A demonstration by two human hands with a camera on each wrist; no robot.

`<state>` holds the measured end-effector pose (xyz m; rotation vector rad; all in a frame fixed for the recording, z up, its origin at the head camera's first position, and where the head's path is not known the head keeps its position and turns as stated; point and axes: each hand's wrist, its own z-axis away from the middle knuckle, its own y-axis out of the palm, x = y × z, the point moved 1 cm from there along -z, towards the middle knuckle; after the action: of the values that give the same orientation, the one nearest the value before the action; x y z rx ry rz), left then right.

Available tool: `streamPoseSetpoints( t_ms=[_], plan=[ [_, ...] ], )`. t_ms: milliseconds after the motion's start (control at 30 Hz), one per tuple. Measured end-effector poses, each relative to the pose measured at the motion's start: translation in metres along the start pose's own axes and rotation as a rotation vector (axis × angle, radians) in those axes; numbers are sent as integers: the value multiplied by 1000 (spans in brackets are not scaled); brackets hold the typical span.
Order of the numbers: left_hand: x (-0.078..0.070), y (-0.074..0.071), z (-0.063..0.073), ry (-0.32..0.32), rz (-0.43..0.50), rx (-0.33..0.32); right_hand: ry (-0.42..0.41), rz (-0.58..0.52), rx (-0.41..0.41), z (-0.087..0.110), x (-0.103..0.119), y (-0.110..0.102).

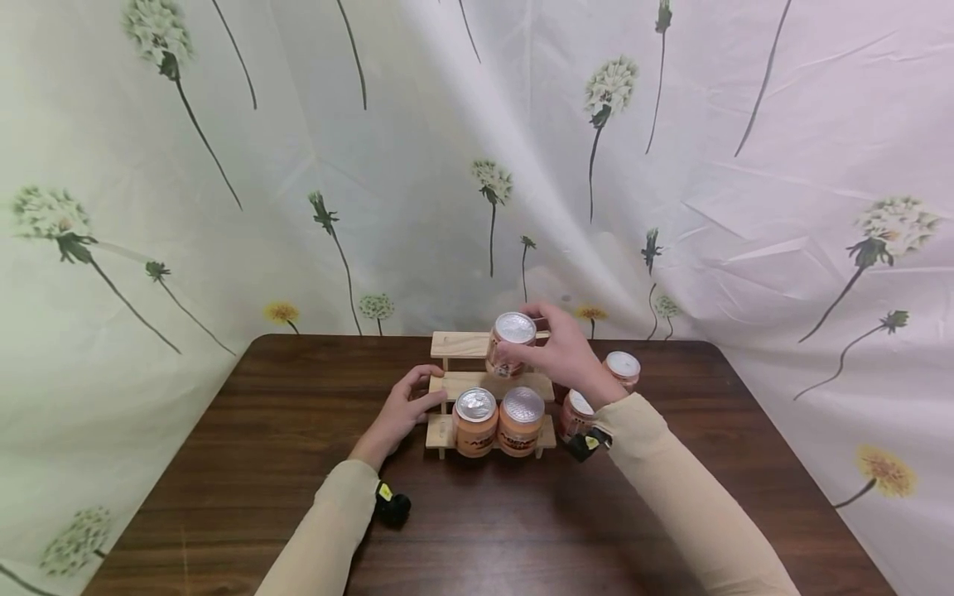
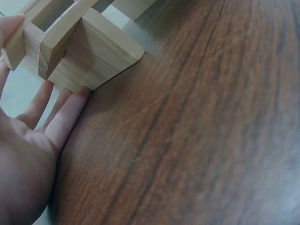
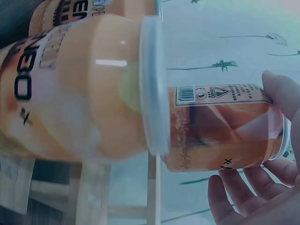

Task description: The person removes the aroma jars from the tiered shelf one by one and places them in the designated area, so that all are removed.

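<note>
An orange can (image 1: 512,346) with a silvery top is upright in my right hand (image 1: 568,352), thumb on one side and fingers on the other. In the head view it overlaps the top step of a three-step wooden rack (image 1: 462,386). The right wrist view shows the held can (image 3: 225,131) with its printed barcode. On the lowest step two more orange cans (image 1: 475,422) stand side by side. My left hand (image 1: 402,407) is at the rack's left end; in the left wrist view its fairly straight fingers (image 2: 70,112) touch the wooden side panel (image 2: 93,56).
Two other orange cans, one nearer (image 1: 575,414) and one farther (image 1: 623,367), stand on the table right of the rack, partly behind my right forearm. The dark wooden table (image 1: 261,480) ends at a hanging flowered cloth (image 1: 417,207) behind the rack.
</note>
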<state>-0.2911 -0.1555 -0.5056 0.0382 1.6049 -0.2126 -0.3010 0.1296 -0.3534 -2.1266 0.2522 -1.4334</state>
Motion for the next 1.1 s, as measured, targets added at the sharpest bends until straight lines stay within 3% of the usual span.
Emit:
streamPoseSetpoints(
  t_ms=[433,1100],
  plan=[
    [0,-1,0,1,-6,-2,-3,-57,-72,14,-7,-31],
    [1,0,-1,1,-4,1,22,-21,-190,44,-34,-75]
  ],
)
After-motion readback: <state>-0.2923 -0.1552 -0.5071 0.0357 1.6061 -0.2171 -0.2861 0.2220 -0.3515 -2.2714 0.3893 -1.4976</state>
